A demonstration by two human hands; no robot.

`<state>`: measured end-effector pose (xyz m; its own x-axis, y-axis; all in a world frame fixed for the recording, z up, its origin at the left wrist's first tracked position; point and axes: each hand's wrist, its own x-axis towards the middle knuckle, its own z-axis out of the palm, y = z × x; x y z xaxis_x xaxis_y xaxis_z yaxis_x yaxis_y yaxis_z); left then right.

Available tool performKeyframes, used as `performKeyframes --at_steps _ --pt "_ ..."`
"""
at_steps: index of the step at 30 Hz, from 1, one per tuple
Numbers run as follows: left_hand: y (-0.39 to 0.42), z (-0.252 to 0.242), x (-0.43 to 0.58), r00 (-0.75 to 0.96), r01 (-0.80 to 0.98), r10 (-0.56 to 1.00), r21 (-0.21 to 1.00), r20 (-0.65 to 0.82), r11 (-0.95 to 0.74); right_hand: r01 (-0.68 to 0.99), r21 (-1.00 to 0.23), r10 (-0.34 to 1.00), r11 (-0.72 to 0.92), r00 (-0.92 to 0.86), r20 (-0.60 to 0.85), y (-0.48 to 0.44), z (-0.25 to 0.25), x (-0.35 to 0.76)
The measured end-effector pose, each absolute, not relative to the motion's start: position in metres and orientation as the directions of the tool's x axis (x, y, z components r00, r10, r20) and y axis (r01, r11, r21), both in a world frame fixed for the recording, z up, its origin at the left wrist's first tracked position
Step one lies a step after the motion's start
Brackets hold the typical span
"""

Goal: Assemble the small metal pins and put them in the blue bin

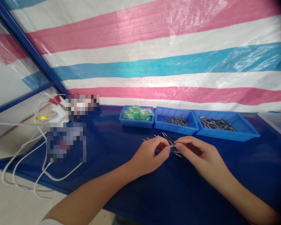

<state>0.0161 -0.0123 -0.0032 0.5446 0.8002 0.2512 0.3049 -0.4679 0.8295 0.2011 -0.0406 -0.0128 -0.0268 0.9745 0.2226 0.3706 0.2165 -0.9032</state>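
On the near side of the middle bin (172, 128), the left hand (150, 155) and right hand (202, 155) have their fingers pinched nearly closed on one thin metallic piece (172, 146). Between them and that bin, loose rods (168, 138) sit on the tabletop (178, 193), so looks like plenty's left. Already binned: rods there and in the bin to its right (227, 134), green packets (137, 113) to its left.

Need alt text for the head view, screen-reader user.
A person's left hand and right hand pinch a small, thin piece over a blue table, near scattered dark rods. Beyond stand three blue bins: green packets in the left one, loose rods in the other two. A striped sheet hangs behind; white cables lie at left.
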Motion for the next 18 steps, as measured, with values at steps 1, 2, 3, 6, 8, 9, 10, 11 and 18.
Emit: performKeyframes --at_steps 1,2,3,6,8,9,10,11,18 --pt "-0.0127 -0.0033 0.0164 0.571 0.309 0.783 0.819 0.247 -0.484 0.346 -0.914 0.975 0.213 -0.021 0.219 -0.0408 -0.0125 0.2011" --pt "-0.0131 -0.0033 0.0167 0.595 0.311 0.767 0.81 0.242 -0.497 0.331 -0.92 0.976 0.211 -0.023 0.215 -0.0411 -0.0123 0.201" --pt "-0.0134 -0.0033 0.0171 0.612 0.312 0.754 0.803 0.239 -0.507 0.323 -0.923 0.977 0.21 -0.034 0.21 -0.0415 -0.0121 0.2009" --pt "-0.013 -0.0029 0.0179 0.635 0.297 0.734 0.8 0.243 -0.521 0.317 -0.926 0.979 0.205 -0.062 0.195 -0.0425 -0.0119 0.2001" --pt "-0.0119 -0.0026 0.0179 0.63 0.282 0.733 0.805 0.254 -0.522 0.298 -0.934 0.98 0.197 -0.043 0.193 -0.0428 -0.0121 0.1997" --pt "-0.0114 -0.0024 0.0178 0.628 0.278 0.734 0.806 0.258 -0.522 0.286 -0.939 0.981 0.192 -0.024 0.193 -0.0428 -0.0123 0.1994" --pt "-0.0109 -0.0023 0.0178 0.626 0.278 0.735 0.806 0.26 -0.522 0.273 -0.944 0.981 0.187 -0.006 0.193 -0.0428 -0.0124 0.199" --pt "-0.0106 -0.0022 0.0178 0.624 0.28 0.737 0.806 0.26 -0.522 0.263 -0.947 0.981 0.186 0.005 0.195 -0.0428 -0.0125 0.1986" --pt "-0.0108 -0.0027 0.018 0.564 0.257 0.782 0.844 0.264 -0.47 0.302 -0.91 0.957 0.286 -0.049 0.284 -0.0451 -0.0104 0.1988"
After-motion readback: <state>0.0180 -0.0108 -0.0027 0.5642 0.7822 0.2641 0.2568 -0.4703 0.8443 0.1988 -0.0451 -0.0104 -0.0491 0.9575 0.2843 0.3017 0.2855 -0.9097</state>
